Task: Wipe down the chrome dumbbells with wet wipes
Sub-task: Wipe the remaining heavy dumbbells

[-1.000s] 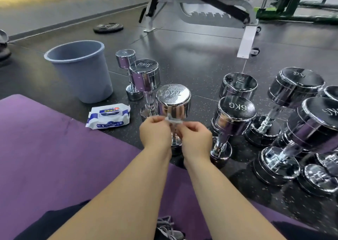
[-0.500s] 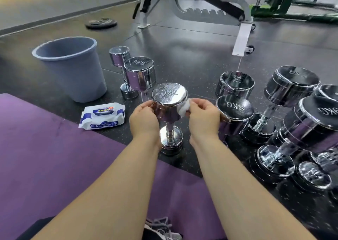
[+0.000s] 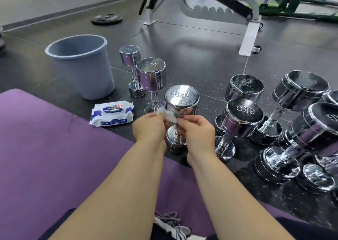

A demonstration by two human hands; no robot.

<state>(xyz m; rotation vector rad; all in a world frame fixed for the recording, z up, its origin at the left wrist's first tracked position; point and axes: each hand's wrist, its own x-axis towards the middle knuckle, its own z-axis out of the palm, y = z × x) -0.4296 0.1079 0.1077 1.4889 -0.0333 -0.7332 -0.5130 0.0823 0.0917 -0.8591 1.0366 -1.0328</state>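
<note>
A chrome dumbbell marked 7KG [image 3: 182, 97] stands upright on the dark floor right in front of me. Just below its top head, in front of the handle, my left hand [image 3: 150, 128] grips a crumpled white wet wipe [image 3: 167, 115]. My right hand [image 3: 197, 130] is close beside it, fingers curled, pinching the wipe's right end. The hands hide most of the handle. Neither hand touches the dumbbell's top head.
A pack of wet wipes [image 3: 111, 116] lies left of the hands, with a grey bucket [image 3: 82, 69] behind it. An 8KG dumbbell [image 3: 151, 75] and a smaller one [image 3: 130, 56] stand behind. Several chrome dumbbells [image 3: 243, 115] crowd the right. I sit on a purple mat [image 3: 54, 148]; a bench [image 3: 250, 36] stands beyond.
Half a second ago my hands flanked the dumbbell's top head, the right pressing the wipe to its side. Both have dropped and come together in front of the handle, holding the wipe.
</note>
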